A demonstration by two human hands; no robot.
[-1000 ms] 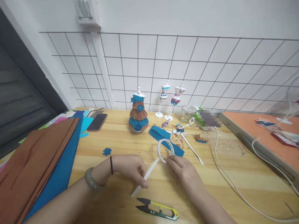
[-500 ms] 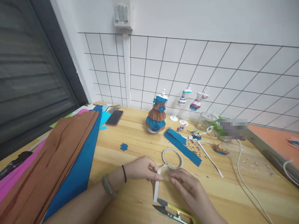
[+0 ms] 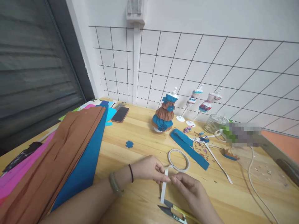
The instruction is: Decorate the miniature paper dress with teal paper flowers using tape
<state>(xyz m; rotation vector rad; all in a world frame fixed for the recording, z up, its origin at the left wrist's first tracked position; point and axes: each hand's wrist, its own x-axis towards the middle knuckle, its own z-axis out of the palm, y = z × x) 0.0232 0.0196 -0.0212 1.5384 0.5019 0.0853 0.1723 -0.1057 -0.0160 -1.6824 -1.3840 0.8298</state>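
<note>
My left hand (image 3: 153, 169) is closed in a pinch on a white strip of tape (image 3: 163, 189), which hangs down over the table. The strip's upper end runs toward a tape roll (image 3: 178, 160) lying flat just beyond my hands. My right hand (image 3: 188, 186) is closed too, thumb and fingertips pressed together almost against my left thumb; whatever is between them is too small to make out. Below the strip's lower end lie yellow-handled thread snips (image 3: 174, 213), partly hidden by my right hand.
A paper-dressed mannequin (image 3: 164, 113) and two slimmer figures stand at the back. Right of the roll lie a folded blue strip (image 3: 190, 149) and paper scraps. A blue paper flower (image 3: 129, 144), phone (image 3: 120, 114) and brown paper (image 3: 58, 149) are leftward. A white cable (image 3: 251, 177) crosses the right.
My right fingertips have come in closer to my left thumb, narrowing the gap between the hands. The whole view has shifted, so things appear further right. My left hand still pinches the tape.
</note>
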